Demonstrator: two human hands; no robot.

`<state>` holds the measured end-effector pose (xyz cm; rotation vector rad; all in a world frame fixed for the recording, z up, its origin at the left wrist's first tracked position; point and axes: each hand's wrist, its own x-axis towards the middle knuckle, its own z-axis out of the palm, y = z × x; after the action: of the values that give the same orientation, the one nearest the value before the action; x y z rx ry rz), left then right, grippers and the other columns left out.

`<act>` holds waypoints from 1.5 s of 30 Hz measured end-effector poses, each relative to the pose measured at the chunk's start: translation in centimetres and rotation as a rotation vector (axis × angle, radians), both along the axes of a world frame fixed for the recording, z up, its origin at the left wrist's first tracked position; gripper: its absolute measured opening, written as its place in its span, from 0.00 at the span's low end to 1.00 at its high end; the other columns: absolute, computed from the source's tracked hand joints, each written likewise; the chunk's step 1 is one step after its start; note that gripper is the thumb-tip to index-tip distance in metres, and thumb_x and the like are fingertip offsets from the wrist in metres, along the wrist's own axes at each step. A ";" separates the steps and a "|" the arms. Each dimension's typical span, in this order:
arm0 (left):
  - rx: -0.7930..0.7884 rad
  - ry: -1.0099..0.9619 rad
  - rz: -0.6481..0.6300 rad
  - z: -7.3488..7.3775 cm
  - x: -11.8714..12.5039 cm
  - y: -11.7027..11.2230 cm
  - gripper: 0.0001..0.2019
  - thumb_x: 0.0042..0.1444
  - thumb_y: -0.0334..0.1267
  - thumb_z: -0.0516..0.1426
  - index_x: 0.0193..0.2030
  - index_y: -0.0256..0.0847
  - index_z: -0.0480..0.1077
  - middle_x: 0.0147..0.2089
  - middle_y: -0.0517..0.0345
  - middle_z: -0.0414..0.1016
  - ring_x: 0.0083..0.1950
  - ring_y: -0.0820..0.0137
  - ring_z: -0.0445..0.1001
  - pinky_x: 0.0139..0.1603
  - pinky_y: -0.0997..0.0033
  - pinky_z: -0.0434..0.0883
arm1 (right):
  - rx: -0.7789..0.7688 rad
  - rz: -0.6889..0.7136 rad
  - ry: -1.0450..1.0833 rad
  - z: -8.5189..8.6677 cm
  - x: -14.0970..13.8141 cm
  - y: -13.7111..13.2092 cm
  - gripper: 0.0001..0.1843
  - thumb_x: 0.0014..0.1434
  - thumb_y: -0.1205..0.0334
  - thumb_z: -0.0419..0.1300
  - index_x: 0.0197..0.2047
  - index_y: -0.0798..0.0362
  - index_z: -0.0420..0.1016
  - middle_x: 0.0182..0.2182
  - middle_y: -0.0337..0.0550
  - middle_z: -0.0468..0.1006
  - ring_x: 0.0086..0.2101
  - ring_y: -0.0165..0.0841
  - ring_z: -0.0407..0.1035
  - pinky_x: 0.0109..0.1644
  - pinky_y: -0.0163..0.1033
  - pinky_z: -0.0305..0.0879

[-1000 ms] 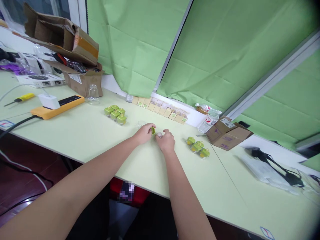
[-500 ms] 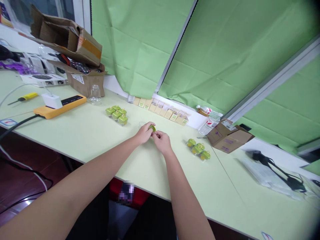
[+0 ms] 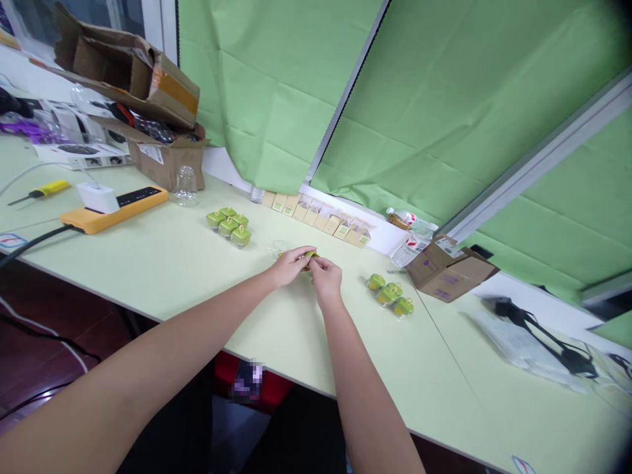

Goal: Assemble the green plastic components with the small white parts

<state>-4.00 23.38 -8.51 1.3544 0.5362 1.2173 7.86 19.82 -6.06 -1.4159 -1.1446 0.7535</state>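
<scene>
A small green piece sits pinched between my left hand and my right hand, just above the pale green table. Both hands have their fingers closed on it, fingertips meeting. A cluster of several green pieces stands to the left. Three more green pieces lie to the right of my right hand. A small clear part rests on the table just behind my left hand.
A row of small beige boxes lines the wall under the green curtain. An orange power strip with a white plug, a clear dome, cardboard boxes and a yellow screwdriver lie left. A brown box and black cable lie right.
My hands have closed together on the green piece and lifted it slightly; a second ago the right hand rested apart on something white. The view shifted a little.
</scene>
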 end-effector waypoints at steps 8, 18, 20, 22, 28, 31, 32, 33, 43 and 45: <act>0.067 0.083 0.044 0.3 0.0 -0.3 0.19 0.58 0.43 0.61 0.53 0.37 0.73 0.53 0.45 0.75 0.47 0.63 0.77 0.49 0.58 0.78 | -0.110 0.016 0.169 0.2 -0.2 -0.3 0.12 0.43 0.56 0.65 0.30 0.55 0.77 0.22 0.35 0.72 0.24 0.27 0.63 0.23 0.31 0.53; 0.040 0.093 0.091 0.7 0.0 -0.3 0.16 0.58 0.44 0.60 0.50 0.38 0.74 0.46 0.49 0.76 0.39 0.70 0.75 0.38 0.70 0.76 | -0.114 0.034 0.142 0.4 -0.7 -0.1 0.13 0.48 0.52 0.66 0.26 0.54 0.71 0.17 0.33 0.67 0.19 0.25 0.56 0.21 0.31 0.52; 0.022 0.092 0.101 0.9 0.0 -0.3 0.15 0.58 0.43 0.60 0.50 0.38 0.74 0.47 0.49 0.76 0.39 0.70 0.74 0.38 0.70 0.75 | -0.109 0.034 0.132 0.4 -0.8 -0.1 0.13 0.50 0.54 0.64 0.25 0.53 0.69 0.17 0.33 0.65 0.19 0.24 0.55 0.20 0.31 0.52; 0.003 0.093 0.113 1.0 0.0 -0.3 0.15 0.58 0.43 0.60 0.49 0.38 0.74 0.46 0.49 0.76 0.39 0.69 0.74 0.38 0.69 0.75 | -0.106 0.050 0.140 0.4 -1.0 -0.1 0.11 0.51 0.55 0.62 0.25 0.52 0.67 0.17 0.33 0.64 0.19 0.25 0.55 0.20 0.32 0.52; -0.010 0.100 0.140 0.8 -0.1 0.0 0.15 0.57 0.44 0.61 0.49 0.39 0.74 0.45 0.50 0.77 0.38 0.69 0.75 0.39 0.68 0.74 | -0.120 0.126 0.170 0.7 -1.0 -0.2 0.08 0.53 0.57 0.58 0.28 0.51 0.67 0.18 0.35 0.65 0.20 0.28 0.58 0.20 0.33 0.52; 0.003 0.126 0.161 0.6 -0.1 0.1 0.15 0.58 0.44 0.60 0.49 0.38 0.73 0.44 0.51 0.77 0.36 0.70 0.74 0.40 0.67 0.73 | -0.113 0.112 0.133 0.8 -1.0 -0.3 0.08 0.53 0.57 0.58 0.28 0.51 0.67 0.21 0.38 0.69 0.22 0.30 0.62 0.20 0.34 0.53; 0.007 0.136 0.169 0.6 -0.1 0.2 0.15 0.58 0.43 0.59 0.49 0.38 0.73 0.44 0.51 0.77 0.36 0.70 0.74 0.40 0.67 0.73 | -0.110 0.107 0.121 0.9 -1.1 -0.4 0.08 0.53 0.56 0.57 0.28 0.52 0.67 0.22 0.39 0.71 0.23 0.30 0.63 0.20 0.33 0.54; 0.011 0.143 0.174 0.6 -0.1 0.2 0.15 0.59 0.43 0.59 0.49 0.38 0.73 0.44 0.51 0.77 0.36 0.70 0.74 0.40 0.67 0.73 | -0.107 0.108 0.111 1.0 -1.1 -0.4 0.08 0.53 0.56 0.57 0.29 0.52 0.67 0.24 0.40 0.72 0.24 0.30 0.65 0.20 0.33 0.55; -0.062 0.120 0.185 0.6 -0.7 0.9 0.14 0.59 0.44 0.57 0.45 0.37 0.73 0.44 0.50 0.76 0.40 0.69 0.73 0.37 0.70 0.72 | -0.025 0.066 0.209 1.7 -0.3 -0.5 0.08 0.50 0.59 0.59 0.31 0.51 0.64 0.31 0.41 0.79 0.19 0.25 0.65 0.20 0.32 0.57; -0.078 0.115 0.156 0.4 -0.6 0.9 0.14 0.58 0.46 0.58 0.43 0.37 0.73 0.42 0.51 0.76 0.40 0.69 0.73 0.37 0.70 0.72 | -0.024 0.059 0.190 1.6 -0.3 -0.5 0.09 0.49 0.59 0.60 0.31 0.51 0.64 0.30 0.40 0.79 0.19 0.25 0.65 0.21 0.32 0.57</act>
<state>-4.63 24.26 -8.07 1.3411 0.7759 1.2356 7.58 19.33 -4.51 -1.3044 -1.0360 0.9259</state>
